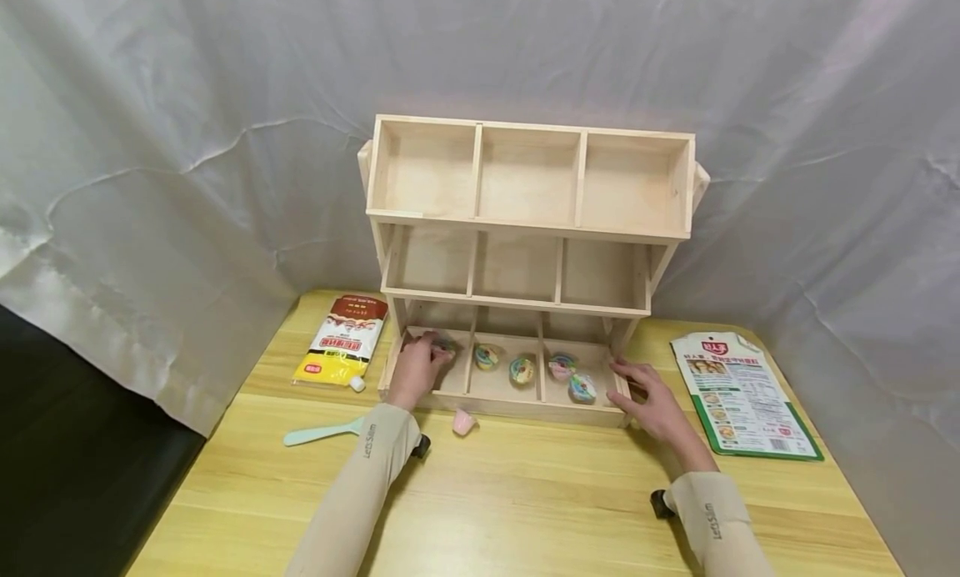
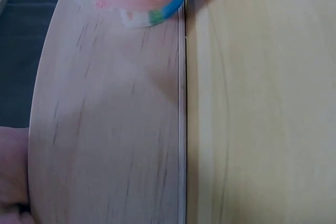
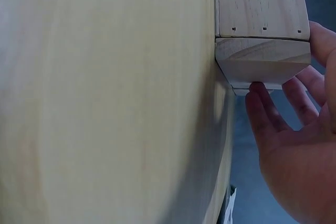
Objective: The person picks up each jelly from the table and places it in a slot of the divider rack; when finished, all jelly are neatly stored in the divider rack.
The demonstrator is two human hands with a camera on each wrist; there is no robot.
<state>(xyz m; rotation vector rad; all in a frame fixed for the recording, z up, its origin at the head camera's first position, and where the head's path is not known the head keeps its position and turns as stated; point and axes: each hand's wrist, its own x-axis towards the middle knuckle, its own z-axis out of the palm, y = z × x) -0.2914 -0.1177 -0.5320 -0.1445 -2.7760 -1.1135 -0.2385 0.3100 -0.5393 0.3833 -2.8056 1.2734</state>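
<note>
A: Which step are you in now?

B: You are putting a small clear jelly cup (image 1: 442, 344) into the near-left compartment of the pale wooden three-tier rack (image 1: 525, 195). Your left hand (image 1: 417, 368) has its fingers curled around the cup, low inside that compartment.

A: And the other hand?

B: Your right hand (image 1: 651, 403) rests with straight fingers (image 3: 261, 109) touching the rack's near-right corner. Next, I think, you must release the cup gently so it stands upright.

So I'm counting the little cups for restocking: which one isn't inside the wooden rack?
The pink cup. It lies on the table just in front of the rack, while the colourful-lidded cups sit inside the bottom compartments.
</note>
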